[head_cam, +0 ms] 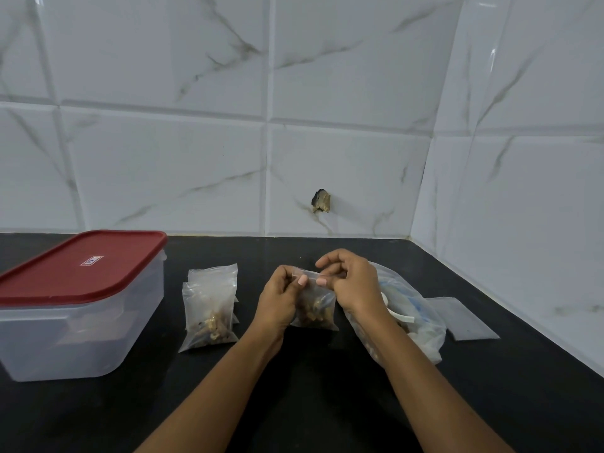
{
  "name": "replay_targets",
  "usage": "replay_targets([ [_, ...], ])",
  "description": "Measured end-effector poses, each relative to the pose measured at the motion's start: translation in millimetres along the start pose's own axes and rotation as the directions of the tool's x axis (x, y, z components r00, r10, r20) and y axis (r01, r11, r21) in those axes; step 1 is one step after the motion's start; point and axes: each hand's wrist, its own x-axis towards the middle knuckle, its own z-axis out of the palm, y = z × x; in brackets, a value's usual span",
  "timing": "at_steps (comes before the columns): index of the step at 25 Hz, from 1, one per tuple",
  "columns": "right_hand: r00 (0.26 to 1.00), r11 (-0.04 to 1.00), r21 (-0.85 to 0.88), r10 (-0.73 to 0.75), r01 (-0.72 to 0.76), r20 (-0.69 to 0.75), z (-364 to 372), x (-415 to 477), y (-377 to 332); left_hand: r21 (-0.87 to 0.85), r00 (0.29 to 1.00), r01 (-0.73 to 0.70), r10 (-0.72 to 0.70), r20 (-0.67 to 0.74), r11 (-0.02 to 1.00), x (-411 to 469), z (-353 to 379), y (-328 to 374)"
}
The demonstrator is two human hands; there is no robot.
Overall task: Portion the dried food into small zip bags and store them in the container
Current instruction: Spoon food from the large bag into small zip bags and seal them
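Note:
A small clear zip bag (316,309) with brown dried food in its bottom stands on the black counter at the centre. My left hand (280,297) pinches the left end of its zip strip and my right hand (351,284) pinches the right end. To the left lies a stack of filled small zip bags (210,308). A clear plastic container with a red lid (76,302) stands closed at the far left. Behind my right wrist lies a large clear bag (411,317) holding dried food and a white scoop (397,313).
Flat empty zip bags (467,318) lie at the right, near the corner where the counter (310,387) meets the tiled wall. A chipped hole (322,201) marks the back wall tile.

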Motion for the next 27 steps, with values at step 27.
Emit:
replay_targets([
  [27, 0.977, 0.929, 0.305, 0.194, -0.21, 0.084, 95, -56, -40, 0.347, 0.836, 0.05, 0.152, -0.528, 0.936, -70, -71, 32],
])
